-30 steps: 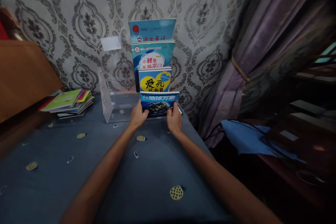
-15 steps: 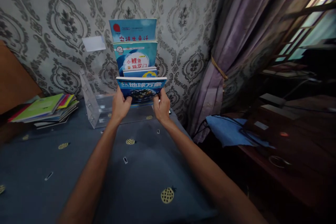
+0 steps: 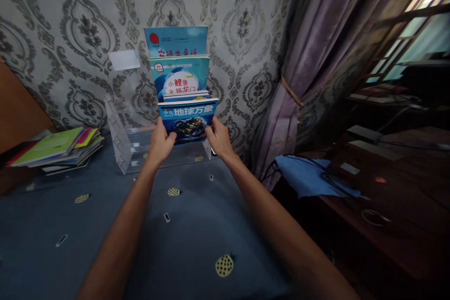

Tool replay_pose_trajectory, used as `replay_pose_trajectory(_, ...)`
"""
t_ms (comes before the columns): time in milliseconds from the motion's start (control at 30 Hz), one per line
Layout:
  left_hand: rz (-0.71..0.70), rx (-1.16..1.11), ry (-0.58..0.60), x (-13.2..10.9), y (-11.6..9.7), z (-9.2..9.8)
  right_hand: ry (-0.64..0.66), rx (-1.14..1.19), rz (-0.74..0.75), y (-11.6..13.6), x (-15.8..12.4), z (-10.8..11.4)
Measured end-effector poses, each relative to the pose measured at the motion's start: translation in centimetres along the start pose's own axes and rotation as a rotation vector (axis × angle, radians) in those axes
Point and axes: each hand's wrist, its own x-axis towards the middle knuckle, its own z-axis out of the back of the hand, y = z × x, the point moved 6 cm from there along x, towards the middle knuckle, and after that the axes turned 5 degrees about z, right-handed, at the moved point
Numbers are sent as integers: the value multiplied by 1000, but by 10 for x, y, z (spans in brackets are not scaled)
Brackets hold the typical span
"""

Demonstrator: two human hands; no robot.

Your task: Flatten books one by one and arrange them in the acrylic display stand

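Note:
Between my hands is a blue book [image 3: 190, 124] with a picture of the earth on its cover. My left hand [image 3: 162, 143] grips its left edge, thumb on the cover. At the right edge my right hand [image 3: 218, 137] grips it the same way. The book is at the front of a clear acrylic rack [image 3: 121, 143], whose lower front it partly covers; whether it rests on the rack I cannot tell. Behind it several books stand in steps: a teal book [image 3: 179, 72], a taller blue book [image 3: 177, 40] at the back, and a mostly hidden one [image 3: 186, 97].
A stack of thin books [image 3: 59, 147] lies to the left on the dark blue tablecloth [image 3: 197, 234]. A white label [image 3: 123, 59] is on the rack's upper left. To the right hangs a tied purple curtain [image 3: 281, 117], with a blue cloth [image 3: 305, 176] and cables beyond.
The earth-cover book has tipped more upright, showing more of its cover, and its right side has shifted slightly left. My right hand has turned inward with it. Both hands keep their hold.

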Motion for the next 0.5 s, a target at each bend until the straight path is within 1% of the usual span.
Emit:
replay_pose_trajectory(200, 40, 66, 8, -1, 8, -6, 38, 16, -46, -17, -2, -8)
replay_pose_trajectory(400, 52, 101, 24, -3, 15, -10, 79, 13, -63, -26, -4, -16)
replay_pose_trajectory(500, 47, 157, 46, -4, 15, -12, 67, -17, -46, -28, -5, -17)
